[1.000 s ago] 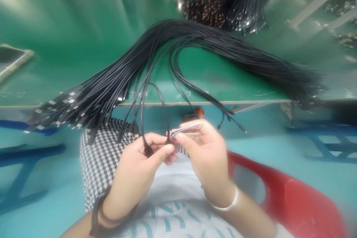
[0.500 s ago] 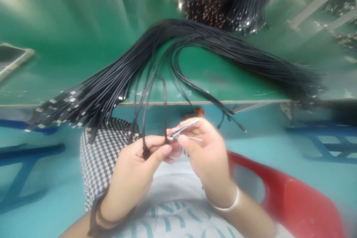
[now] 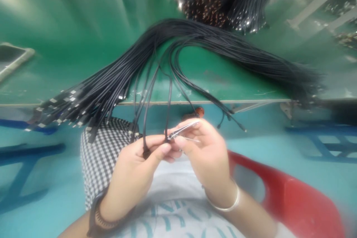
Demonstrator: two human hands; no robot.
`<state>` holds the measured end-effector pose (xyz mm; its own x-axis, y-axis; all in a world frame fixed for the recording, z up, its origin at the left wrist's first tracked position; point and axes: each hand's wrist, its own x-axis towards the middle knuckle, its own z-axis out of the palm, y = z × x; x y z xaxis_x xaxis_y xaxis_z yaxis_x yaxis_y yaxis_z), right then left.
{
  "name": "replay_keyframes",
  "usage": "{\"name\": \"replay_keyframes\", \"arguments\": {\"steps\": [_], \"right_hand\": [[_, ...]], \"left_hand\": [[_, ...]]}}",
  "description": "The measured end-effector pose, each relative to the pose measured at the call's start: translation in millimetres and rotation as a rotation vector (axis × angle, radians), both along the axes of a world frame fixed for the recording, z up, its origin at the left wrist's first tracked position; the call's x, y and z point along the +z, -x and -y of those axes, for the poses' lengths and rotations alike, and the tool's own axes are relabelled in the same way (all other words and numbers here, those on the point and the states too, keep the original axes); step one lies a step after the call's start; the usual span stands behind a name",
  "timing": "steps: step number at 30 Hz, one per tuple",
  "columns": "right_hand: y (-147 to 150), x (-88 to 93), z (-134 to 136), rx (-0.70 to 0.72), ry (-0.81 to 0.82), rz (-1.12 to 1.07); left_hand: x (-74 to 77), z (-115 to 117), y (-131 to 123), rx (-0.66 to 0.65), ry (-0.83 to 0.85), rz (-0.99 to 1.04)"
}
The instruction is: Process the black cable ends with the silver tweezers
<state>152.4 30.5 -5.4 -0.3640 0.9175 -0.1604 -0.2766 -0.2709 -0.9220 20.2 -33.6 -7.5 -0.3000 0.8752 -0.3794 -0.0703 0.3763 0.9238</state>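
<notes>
My left hand (image 3: 135, 171) is closed on a black cable (image 3: 169, 108), pinching its end between thumb and fingers. A second black cable (image 3: 145, 122) runs down into the same hand, near the base of the index finger. My right hand (image 3: 210, 152) is closed around a silver nail clipper (image 3: 182, 129), with its lever raised. The clipper's jaws touch or nearly touch the cable end at my left fingertips. Whether they bite on anything there is too small to tell. Beyond both hands, a large bundle of black cables (image 3: 178, 26) arches across the green table (image 3: 83, 48).
White-tipped connectors (image 3: 72, 98) hang over the table's front edge at left. More cables (image 3: 248, 7) and shiny metal-ended parts (image 3: 206, 0) lie at the back. A pale-framed tray-like object (image 3: 19, 59) is at far left. A red chair (image 3: 301, 197) stands at my right, blue stools further out.
The nail clipper has shifted slightly left, closer to the cable end in my left hand. The held cable's upper part has swung a little to the right.
</notes>
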Motion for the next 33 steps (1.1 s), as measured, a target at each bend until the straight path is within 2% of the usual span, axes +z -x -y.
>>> {"name": "replay_keyframes", "arguments": {"steps": [4, 7, 11, 21, 27, 33], "right_hand": [[1, 1.3, -1, -0.009, 0.012, 0.028], [2, 1.6, -1, -0.05, 0.035, 0.031], [2, -0.2, 0, -0.092, 0.012, -0.037], [-2, -8.1, -1, -0.034, -0.307, -0.006], [-2, -6.4, -2, -0.051, -0.4, 0.047], [-2, -6.4, -2, -0.036, -0.382, 0.012]], "left_hand": [[-1.6, 0, 1, -0.002, 0.003, 0.013], [-4.4, -1, 1, -0.001, -0.006, 0.104], [-7.4, -3, 2, -0.052, -0.098, 0.413], [-6.1, -4, 3, -0.121, -0.13, 1.005], [-7.9, -2, 4, -0.11, -0.104, 1.041], [-12.0, 0, 4, -0.125, -0.118, 1.02]]}}
